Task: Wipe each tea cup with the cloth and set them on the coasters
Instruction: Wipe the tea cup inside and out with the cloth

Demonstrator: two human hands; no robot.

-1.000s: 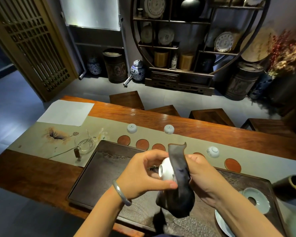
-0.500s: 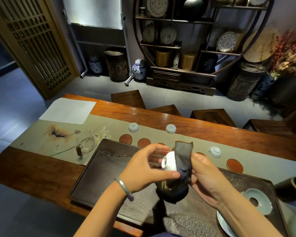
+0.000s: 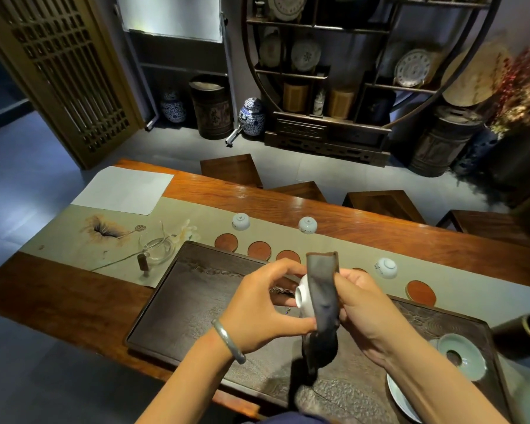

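Cloth [image 3: 322, 298] sits differently on the cup now than it did a second ago: its free upper end stood tall and floppy then, and it is now a short, squared flap above the rim, with more of the strip drawn down and bunched below my hands. I read that as the wipe progressing around the bowl rather than ending.

My left hand [image 3: 257, 307] pinches the white tea cup [image 3: 304, 296] between thumb and fingertips, foot ring turned toward the left, and has barely shifted. My right hand [image 3: 361, 304] grips the dark cloth against the cup's far side; its fingers are hidden behind the fabric, so I cannot say exactly how they lie. The cup hangs above the dark tea tray [image 3: 178, 301], not resting on anything.

On the runner, the coasters I can see bear no cups: three in a row beyond the tray [image 3: 259, 250] and one to the right [image 3: 420, 292]. A further one shows only as a sliver behind my right hand. Three other cups stand upside down beside them, two at the far edge [image 3: 241, 221] [image 3: 307, 224] and one nearer the right [image 3: 386, 267]. My judgement: this looks like the first cup being wiped, so most of the task lies ahead.
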